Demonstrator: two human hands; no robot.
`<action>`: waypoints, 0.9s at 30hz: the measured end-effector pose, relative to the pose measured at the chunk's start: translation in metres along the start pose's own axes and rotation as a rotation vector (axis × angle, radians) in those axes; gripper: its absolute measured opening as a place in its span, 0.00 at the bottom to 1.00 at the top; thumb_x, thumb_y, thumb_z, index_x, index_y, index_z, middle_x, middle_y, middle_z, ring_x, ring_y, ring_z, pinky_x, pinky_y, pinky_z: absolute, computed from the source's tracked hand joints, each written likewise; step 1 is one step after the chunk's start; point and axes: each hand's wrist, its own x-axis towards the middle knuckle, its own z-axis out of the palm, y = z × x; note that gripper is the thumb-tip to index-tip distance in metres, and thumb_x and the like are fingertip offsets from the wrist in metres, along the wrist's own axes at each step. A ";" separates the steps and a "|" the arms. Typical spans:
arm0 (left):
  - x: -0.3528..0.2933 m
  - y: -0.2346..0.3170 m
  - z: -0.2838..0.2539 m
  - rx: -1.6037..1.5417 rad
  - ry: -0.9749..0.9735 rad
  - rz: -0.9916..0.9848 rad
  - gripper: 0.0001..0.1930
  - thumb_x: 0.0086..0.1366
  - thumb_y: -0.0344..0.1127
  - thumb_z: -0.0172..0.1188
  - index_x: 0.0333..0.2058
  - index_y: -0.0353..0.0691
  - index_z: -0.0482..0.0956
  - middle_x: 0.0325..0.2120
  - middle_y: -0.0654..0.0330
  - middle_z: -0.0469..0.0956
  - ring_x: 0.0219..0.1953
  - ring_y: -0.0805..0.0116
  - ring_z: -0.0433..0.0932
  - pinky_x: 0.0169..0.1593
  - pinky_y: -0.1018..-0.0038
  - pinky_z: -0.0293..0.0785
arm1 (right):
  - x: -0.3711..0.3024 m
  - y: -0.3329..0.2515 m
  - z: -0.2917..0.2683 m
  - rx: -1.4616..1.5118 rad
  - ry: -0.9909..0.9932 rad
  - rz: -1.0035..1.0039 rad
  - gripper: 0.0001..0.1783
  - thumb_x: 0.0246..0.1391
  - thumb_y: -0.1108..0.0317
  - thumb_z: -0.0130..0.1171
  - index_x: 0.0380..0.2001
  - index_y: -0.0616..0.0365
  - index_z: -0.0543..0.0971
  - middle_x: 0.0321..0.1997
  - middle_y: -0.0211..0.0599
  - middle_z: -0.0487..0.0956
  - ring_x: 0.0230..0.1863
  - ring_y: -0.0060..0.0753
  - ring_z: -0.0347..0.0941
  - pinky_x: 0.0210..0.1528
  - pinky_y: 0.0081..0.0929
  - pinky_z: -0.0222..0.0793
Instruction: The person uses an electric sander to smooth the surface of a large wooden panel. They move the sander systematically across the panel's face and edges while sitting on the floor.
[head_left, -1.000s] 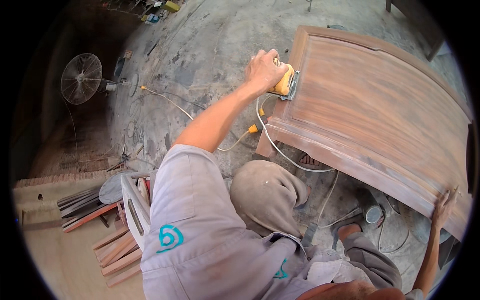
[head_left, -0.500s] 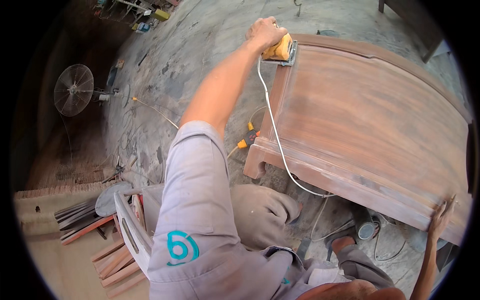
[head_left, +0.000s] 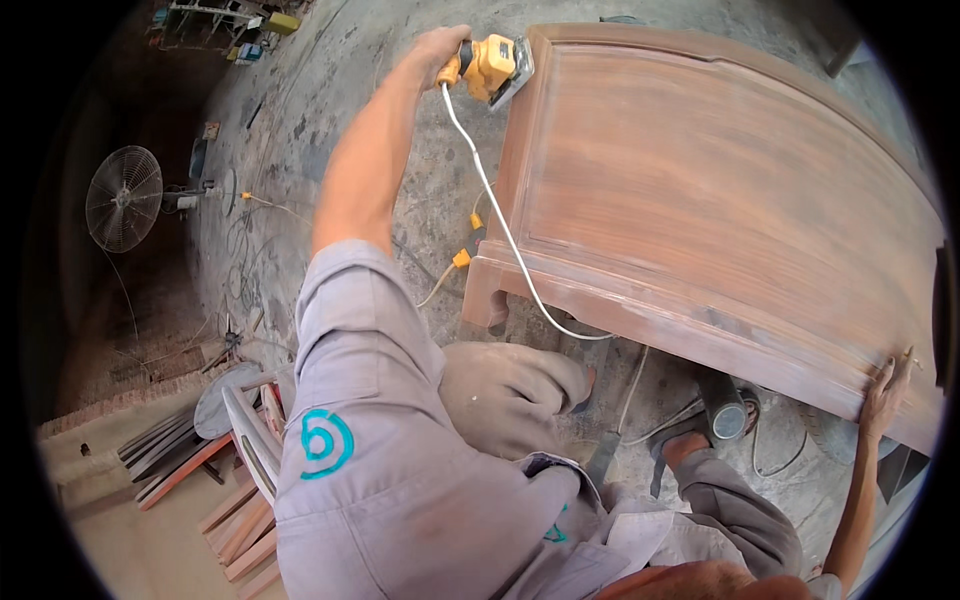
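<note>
My left hand (head_left: 442,50), arm stretched out, is closed around a yellow-and-black electric sander (head_left: 492,66). The sander is tipped on its side at the far left corner of a brown wooden panel (head_left: 690,170), its flat pad turned toward the panel's outer edge. Whether the pad touches the wood, I cannot tell. The panel has a raised frame and a curved far rail. From the sander a white cord (head_left: 505,225) hangs across the panel's near left corner. At the near right, my right hand (head_left: 882,395) lies on the panel's edge with fingers stretched out.
Yellow cord connectors (head_left: 460,258) lie on the concrete floor left of the panel. A standing fan (head_left: 124,199) is at far left. Wood strips (head_left: 240,530) and a pale frame (head_left: 250,440) lie at lower left. A dark cylinder (head_left: 726,408) stands near my foot, beside looped cords.
My left hand has moved the sander left off the frame's top and tipped it, so its pad faces the panel's side. My right hand stays on the near right edge. The view has shifted.
</note>
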 end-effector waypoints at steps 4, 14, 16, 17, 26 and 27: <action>-0.128 -0.068 -0.033 -0.108 0.013 -0.164 0.14 0.64 0.45 0.57 0.38 0.39 0.77 0.27 0.58 0.76 0.19 0.68 0.75 0.16 0.71 0.74 | 0.007 -0.012 0.017 0.017 0.007 -0.005 0.33 0.74 0.54 0.46 0.75 0.54 0.57 0.76 0.57 0.60 0.77 0.57 0.53 0.76 0.44 0.50; -0.129 -0.098 -0.035 0.019 0.098 0.115 0.17 0.63 0.43 0.59 0.42 0.36 0.82 0.35 0.60 0.80 0.33 0.70 0.78 0.33 0.68 0.77 | 0.004 -0.020 0.017 -0.004 0.074 -0.031 0.33 0.73 0.56 0.47 0.75 0.57 0.57 0.76 0.55 0.60 0.76 0.57 0.54 0.75 0.46 0.51; -0.087 -0.058 -0.026 0.003 0.112 0.062 0.19 0.60 0.43 0.61 0.44 0.34 0.82 0.36 0.58 0.81 0.35 0.69 0.80 0.38 0.69 0.78 | 0.004 -0.014 0.016 -0.016 0.062 -0.027 0.32 0.73 0.58 0.47 0.75 0.58 0.57 0.76 0.52 0.60 0.77 0.57 0.53 0.76 0.45 0.50; -0.064 -0.036 -0.020 -0.004 0.119 0.037 0.21 0.59 0.44 0.63 0.45 0.33 0.82 0.37 0.57 0.82 0.37 0.68 0.81 0.41 0.69 0.79 | 0.004 -0.012 0.013 -0.018 0.066 -0.030 0.32 0.73 0.59 0.46 0.74 0.59 0.57 0.76 0.52 0.60 0.77 0.57 0.53 0.76 0.46 0.50; 0.056 0.137 0.056 0.603 0.180 0.211 0.29 0.56 0.54 0.63 0.50 0.39 0.84 0.51 0.50 0.83 0.53 0.53 0.81 0.56 0.60 0.75 | 0.002 -0.029 -0.003 0.017 -0.002 -0.017 0.31 0.73 0.61 0.44 0.74 0.61 0.57 0.77 0.49 0.61 0.77 0.54 0.54 0.77 0.46 0.48; 0.060 0.150 0.069 0.624 0.133 0.229 0.29 0.56 0.54 0.63 0.50 0.39 0.84 0.51 0.50 0.83 0.53 0.53 0.81 0.56 0.61 0.75 | 0.004 -0.034 -0.003 0.025 -0.009 -0.011 0.31 0.73 0.61 0.44 0.74 0.61 0.57 0.77 0.49 0.61 0.76 0.54 0.55 0.77 0.46 0.48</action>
